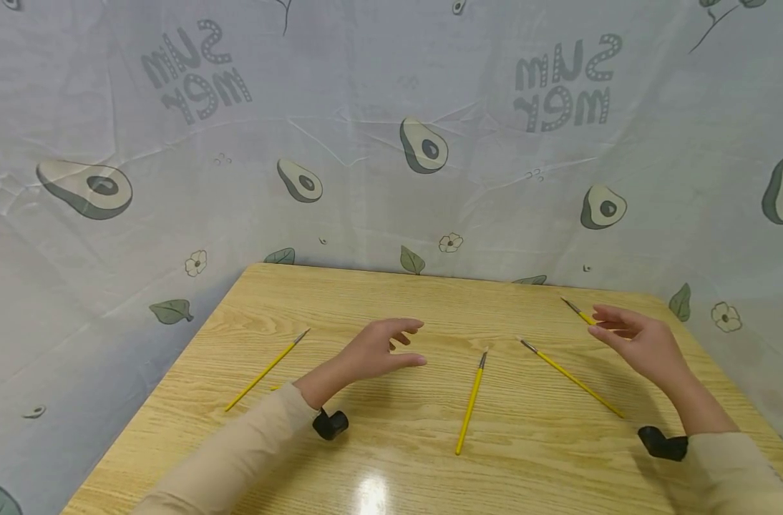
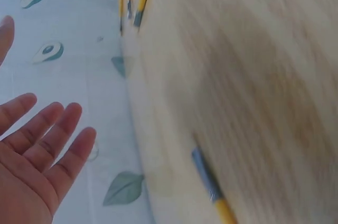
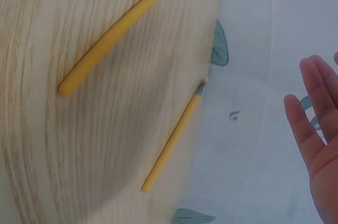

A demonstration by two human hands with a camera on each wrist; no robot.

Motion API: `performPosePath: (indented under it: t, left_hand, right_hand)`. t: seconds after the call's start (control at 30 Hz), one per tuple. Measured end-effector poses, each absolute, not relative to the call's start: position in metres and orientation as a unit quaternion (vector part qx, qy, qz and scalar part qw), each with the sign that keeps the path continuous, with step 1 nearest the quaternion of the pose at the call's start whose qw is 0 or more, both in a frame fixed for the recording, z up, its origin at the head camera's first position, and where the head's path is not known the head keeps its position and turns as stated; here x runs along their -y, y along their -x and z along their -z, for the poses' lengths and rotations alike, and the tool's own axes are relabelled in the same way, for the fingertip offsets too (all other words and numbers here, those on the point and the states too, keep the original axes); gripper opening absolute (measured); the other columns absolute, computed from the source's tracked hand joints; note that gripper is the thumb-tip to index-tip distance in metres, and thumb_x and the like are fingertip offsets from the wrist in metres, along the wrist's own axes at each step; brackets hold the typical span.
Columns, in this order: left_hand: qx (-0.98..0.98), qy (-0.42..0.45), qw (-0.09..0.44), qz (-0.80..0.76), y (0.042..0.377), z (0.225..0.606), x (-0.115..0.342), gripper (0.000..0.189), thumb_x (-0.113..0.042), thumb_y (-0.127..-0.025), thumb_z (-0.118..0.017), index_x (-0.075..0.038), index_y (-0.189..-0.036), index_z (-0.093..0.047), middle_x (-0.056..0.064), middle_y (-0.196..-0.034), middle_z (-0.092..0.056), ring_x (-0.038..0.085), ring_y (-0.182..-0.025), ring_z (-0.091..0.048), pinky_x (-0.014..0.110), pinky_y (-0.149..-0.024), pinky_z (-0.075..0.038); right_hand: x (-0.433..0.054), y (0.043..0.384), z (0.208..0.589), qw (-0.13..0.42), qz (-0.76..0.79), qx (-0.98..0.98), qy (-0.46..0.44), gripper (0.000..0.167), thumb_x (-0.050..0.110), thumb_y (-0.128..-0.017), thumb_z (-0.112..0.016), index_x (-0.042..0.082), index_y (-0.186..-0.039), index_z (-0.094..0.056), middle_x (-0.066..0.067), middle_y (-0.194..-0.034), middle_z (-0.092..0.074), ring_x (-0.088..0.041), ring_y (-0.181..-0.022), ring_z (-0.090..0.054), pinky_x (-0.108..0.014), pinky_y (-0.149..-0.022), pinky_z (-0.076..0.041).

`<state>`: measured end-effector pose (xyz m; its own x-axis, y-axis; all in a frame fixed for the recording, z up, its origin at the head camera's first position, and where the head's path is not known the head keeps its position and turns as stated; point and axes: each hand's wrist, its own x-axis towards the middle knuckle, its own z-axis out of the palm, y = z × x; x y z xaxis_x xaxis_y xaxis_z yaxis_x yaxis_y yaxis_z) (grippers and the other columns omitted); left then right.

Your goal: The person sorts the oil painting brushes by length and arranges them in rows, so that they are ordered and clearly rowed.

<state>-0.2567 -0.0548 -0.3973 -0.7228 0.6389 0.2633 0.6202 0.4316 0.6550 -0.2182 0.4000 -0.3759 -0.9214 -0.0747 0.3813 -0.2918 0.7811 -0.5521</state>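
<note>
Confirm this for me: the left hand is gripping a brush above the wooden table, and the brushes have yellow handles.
One part is wrong: the left hand is empty. The head view shows nothing between its thumb and fingers. The rest stands: it is above the wooden table, and the brushes have yellow handles.

Slim yellow-handled paintbrushes lie spread on a wood-grain tabletop, bristles pointing away: the leftmost brush leaning right, the middle brush nearly straight, the right-hand brush slanting left, the farthest-right brush partly hidden. Another yellow handle barely shows.
</note>
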Motion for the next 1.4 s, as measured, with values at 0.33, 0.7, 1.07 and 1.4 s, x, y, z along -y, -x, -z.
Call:
performPosePath:
  t: [0.33,0.7,1.07,1.4]
  left_hand:
    - [-0.800,-0.343,0.092,-0.483,0.257,0.413,0.030,0.052,-0.028,-0.091,-0.071,-0.011,-0.137,-0.055,0.013,-0.126,-0.061,0.009,-0.098,-0.062,0.025,-0.080,-0.053]
    - [-0.798,-0.321,0.160,-0.484,0.251,0.424,0.002,0.054,-0.030,-0.090,-0.072,-0.006,-0.136,-0.056,0.011,-0.128,-0.058,0.008,-0.096,-0.061,0.024,-0.078,-0.052]
    - [-0.807,-0.283,0.182,-0.485,0.239,0.430,-0.028,0.061,-0.034,-0.086,-0.076,-0.008,-0.136,-0.055,0.007,-0.125,-0.058,0.006,-0.090,-0.061,0.023,-0.074,-0.052]
    - [-0.834,-0.255,0.167,-0.459,0.229,0.434,-0.048,0.066,-0.037,-0.079,-0.082,-0.011,-0.134,-0.055,0.003,-0.119,-0.060,0.006,-0.089,-0.059,0.023,-0.073,-0.051]
  right_hand:
    - [-0.426,0.227,0.390,0.121,-0.345,0.929,-0.053,0.060,0.034,-0.095,-0.065,-0.003,-0.140,-0.049,-0.002,-0.118,-0.062,0.019,-0.086,-0.048,-0.013,-0.065,-0.049]
    - [-0.449,0.235,0.406,0.079,-0.338,0.938,-0.012,0.068,0.042,-0.094,-0.063,-0.003,-0.142,-0.045,-0.019,-0.130,-0.055,0.019,-0.091,-0.039,-0.017,-0.070,-0.043]
    - [-0.469,0.245,0.422,0.044,-0.363,0.931,-0.002,0.073,0.042,-0.096,-0.059,-0.005,-0.147,-0.036,-0.033,-0.137,-0.044,0.005,-0.097,-0.050,-0.014,-0.067,-0.047]
    - [-0.481,0.256,0.434,0.027,-0.356,0.934,0.030,0.077,0.045,-0.096,-0.058,-0.007,-0.147,-0.033,-0.035,-0.136,-0.043,-0.039,-0.112,-0.048,-0.041,-0.081,-0.050]
